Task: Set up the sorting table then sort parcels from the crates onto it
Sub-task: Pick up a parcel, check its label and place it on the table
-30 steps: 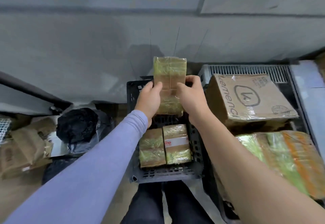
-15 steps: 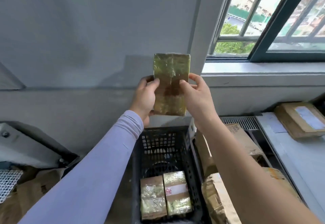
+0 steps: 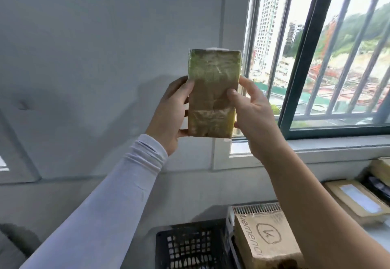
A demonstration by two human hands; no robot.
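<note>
Parcel (image 3: 213, 93) now higher vs wall, well clear of crate (image 3: 191, 245), left hand (image 3: 171, 110) & right hand (image 3: 252, 110) gripping side edges.

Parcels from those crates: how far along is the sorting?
Done: two parcels already lie on the table at right. In hand: the left hand and right hand hold one wrapped parcel upright above the black crate. Left: that parcel needs placing, and a cardboard box waits in the neighbouring crate.

glossy film-wrapped parcel (image 3: 213, 93), perforated plastic crate (image 3: 190, 245)
</note>
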